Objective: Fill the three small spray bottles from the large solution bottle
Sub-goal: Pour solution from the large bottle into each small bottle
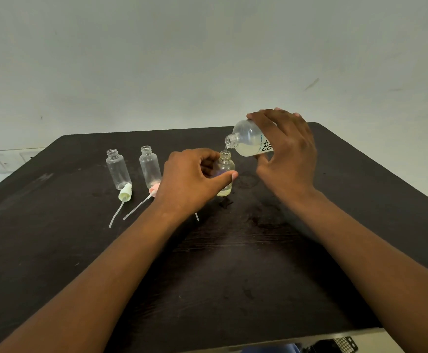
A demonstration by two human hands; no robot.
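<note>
The right hand [288,151] is gripping the large solution bottle [250,142], fingers curling over its top and thumb reaching under, and is tipping it with the open neck pointing down and left. A thin stream is falling from that neck into the mouth of the small spray bottle [225,174] directly below. The left hand [191,180] is steadying this small bottle upright on the dark table [233,276], the thumb pressing across its front and the curled fingers wrapping behind; how tightly the rear fingers are closing is probably hidden by the knuckles. Pale yellowish liquid is showing in the bottle, near its base and up at the neck.

Two more small bottles are standing uncapped and clear to the left: the far-left bottle [118,168] and the middle bottle [150,166], apart from each other. A pale green spray cap [125,192] with its dip tube is lying just in front of the first, and a pink spray cap [154,191] is lying at the base of the second, touching the left wrist's edge.
</note>
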